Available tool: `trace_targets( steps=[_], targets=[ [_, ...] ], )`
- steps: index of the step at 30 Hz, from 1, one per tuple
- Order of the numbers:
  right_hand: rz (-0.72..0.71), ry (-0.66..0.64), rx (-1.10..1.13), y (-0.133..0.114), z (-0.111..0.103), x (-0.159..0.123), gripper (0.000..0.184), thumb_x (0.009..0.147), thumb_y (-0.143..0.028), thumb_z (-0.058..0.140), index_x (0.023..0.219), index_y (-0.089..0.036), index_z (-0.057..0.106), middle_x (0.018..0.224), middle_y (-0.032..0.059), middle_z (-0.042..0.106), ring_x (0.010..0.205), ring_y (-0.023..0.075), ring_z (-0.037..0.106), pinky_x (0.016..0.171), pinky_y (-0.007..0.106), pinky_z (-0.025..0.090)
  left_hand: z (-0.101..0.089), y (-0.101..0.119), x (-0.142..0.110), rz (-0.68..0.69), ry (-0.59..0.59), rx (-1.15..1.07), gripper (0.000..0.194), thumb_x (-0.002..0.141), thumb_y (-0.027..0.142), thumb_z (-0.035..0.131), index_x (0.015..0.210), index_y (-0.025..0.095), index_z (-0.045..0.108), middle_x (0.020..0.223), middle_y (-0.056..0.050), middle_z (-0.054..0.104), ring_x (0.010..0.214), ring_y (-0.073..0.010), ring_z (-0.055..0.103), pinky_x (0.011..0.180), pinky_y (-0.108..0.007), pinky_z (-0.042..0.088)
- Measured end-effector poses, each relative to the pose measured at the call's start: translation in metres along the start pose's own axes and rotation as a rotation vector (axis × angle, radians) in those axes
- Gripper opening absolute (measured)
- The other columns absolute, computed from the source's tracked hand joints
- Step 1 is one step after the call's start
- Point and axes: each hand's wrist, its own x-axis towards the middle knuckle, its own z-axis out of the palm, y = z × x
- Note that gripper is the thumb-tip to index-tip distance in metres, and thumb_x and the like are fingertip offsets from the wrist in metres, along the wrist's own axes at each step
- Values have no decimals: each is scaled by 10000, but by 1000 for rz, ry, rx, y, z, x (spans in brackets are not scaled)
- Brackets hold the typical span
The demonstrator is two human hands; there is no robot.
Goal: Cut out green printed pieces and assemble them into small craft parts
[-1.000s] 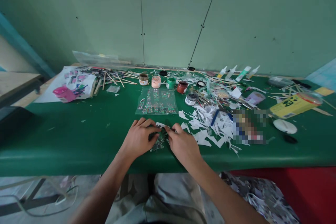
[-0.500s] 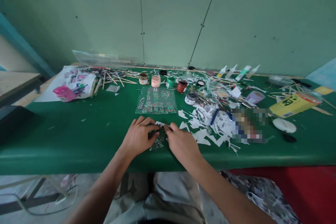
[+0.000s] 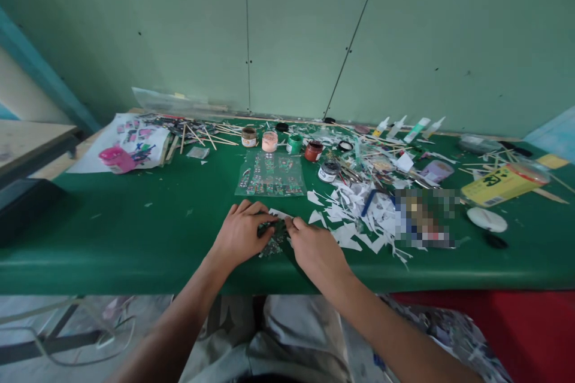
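Apparently midway, the curled left hand (image 3: 240,230) and bunched right hand (image 3: 317,248) meet at a patterned piece (image 3: 272,244), before the clear bag (image 3: 270,175); I cannot tell their grip or what remains.

L hand (image 3: 241,230) palm-down, fingers curled; R hand (image 3: 314,246) likewise, fingertips near L's.

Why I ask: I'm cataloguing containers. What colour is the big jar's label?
The label is yellow, clearest in the head view.
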Motion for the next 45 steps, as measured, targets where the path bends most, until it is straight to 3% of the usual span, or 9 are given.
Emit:
trace_targets(
  steps=[20, 25, 29, 33, 37, 43, 45],
  targets=[
    [-4, -7, -15, 7, 2, -13, 518, 847, -34, 405, 1352, -93, 502, 1109, 167, 634, 706, 172, 675, 559, 275, 521, 3, -3, -2, 32, 32, 4, 225, 879, 301, 565, 1054, 303, 707, 1046, -42, 644, 954, -230, 534, 759, -381, 389],
    [8, 182, 113, 32, 7, -19, 395, 937, -172, 374, 1259, -221, 597, 1023, 79, 666, 640, 130, 634, 474, 233, 414, 1, -5, -2, 95, 11, 21, 274, 877, 175, 530, 1032, 311, 711, 971, -27, 669, 888, -219, 542, 762, -392, 373],
    [60, 309, 287, 48, 5, -13, 331, 941, -242, 385, 1163, -217, 630, 1050, 63, 680, 711, 143, 639, 504, 233, 394, -1, -4, 0, 109, 6, -38, 261, 844, 133, 520, 973, 256, 710, 1028, -22, 696, 914, -216, 570, 784, -393, 397],
    [13, 258, 406, 52, 3, 1, 315, 940, -268, 380, 1116, -238, 638, 1053, 52, 672, 689, 129, 618, 511, 233, 365, -3, -3, 0, 141, 13, -74, 305, 794, 81, 537, 942, 272, 723, 1115, -13, 683, 1030, -229, 578, 877, -409, 413],
    [-10, 222, 451, 45, 7, 11, 314, 948, -288, 369, 1127, -263, 627, 983, 44, 670, 716, 139, 608, 522, 233, 341, -1, -5, 0, 100, 15, -42, 405, 788, 38, 506, 964, 323, 733, 1068, -11, 692, 981, -235, 598, 806, -408, 447],
    [59, 195, 413, 26, 14, 11, 267, 931, -255, 420, 1071, -265, 646, 898, 23, 624, 668, 123, 576, 505, 238, 302, 5, -9, 1, 109, 37, -138, 429, 777, -15, 430, 909, 270, 722, 1074, 33, 722, 1069, -190, 621, 998, -418, 422],
    [99, 173, 408, 22, 15, 9, 262, 932, -255, 430, 1076, -261, 648, 929, 26, 619, 657, 117, 577, 501, 239, 308, 6, -10, 1, 105, 39, -135, 407, 785, 0, 432, 902, 263, 720, 1071, 29, 725, 1077, -197, 620, 990, -418, 433]
  ],
)
